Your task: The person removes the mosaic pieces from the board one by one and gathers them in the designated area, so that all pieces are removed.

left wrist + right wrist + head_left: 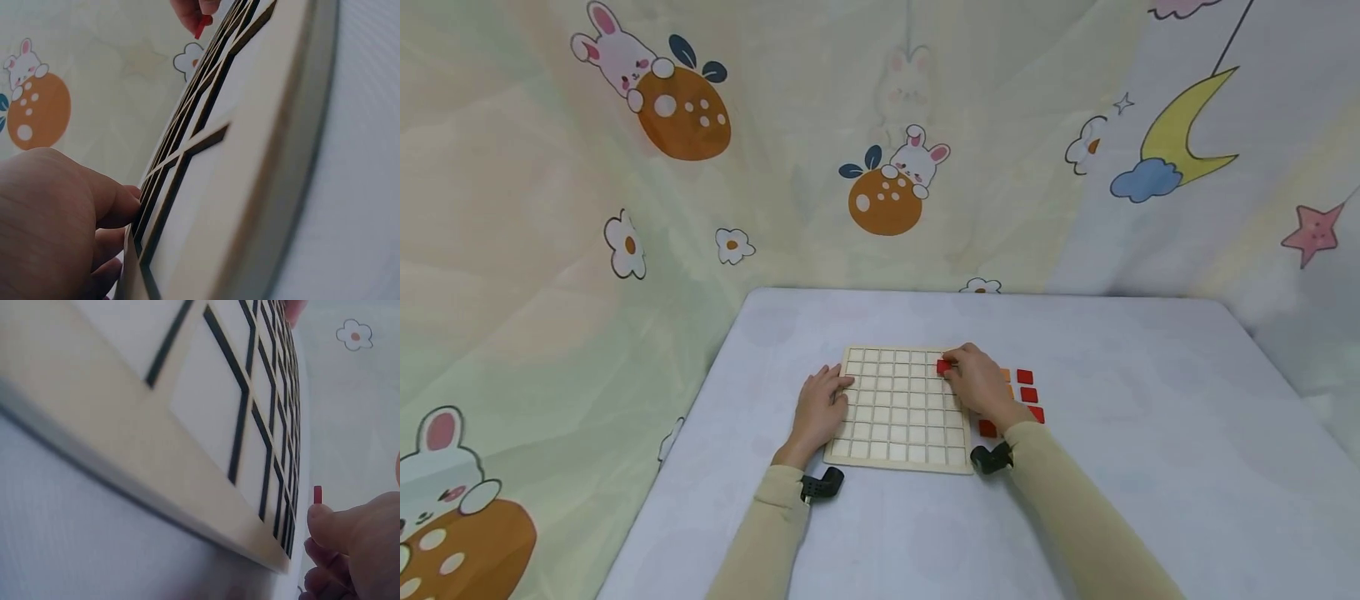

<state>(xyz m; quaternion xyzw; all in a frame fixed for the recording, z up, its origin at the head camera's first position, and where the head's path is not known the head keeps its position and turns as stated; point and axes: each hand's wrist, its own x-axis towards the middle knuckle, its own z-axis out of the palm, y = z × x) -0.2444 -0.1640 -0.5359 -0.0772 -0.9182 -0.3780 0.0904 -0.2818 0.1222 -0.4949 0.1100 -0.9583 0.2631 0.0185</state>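
A pale wooden board (pixel 898 408) with a grid of square recesses lies flat on the table. At its left edge rests my left hand (pixel 820 407), fingertips touching the rim and nearest squares; in the left wrist view that hand (pixel 53 219) lies against the board's side. My right hand (pixel 982 387) pinches a small red square tile (pixel 943 367) at the board's far right corner area. The right wrist view shows the red tile (pixel 317 494) edge-on, sticking out past the thumb, above the board. Whether it touches the board cannot be told.
Right of the board lie several loose square tiles, among them a red one (pixel 1028 395) and an orange one (pixel 1006 375), partly hidden by the right hand and wrist. The white-covered table (pixel 1150 433) meets a patterned cloth backdrop (pixel 805 150). Each wrist wears a black camera (pixel 991 458).
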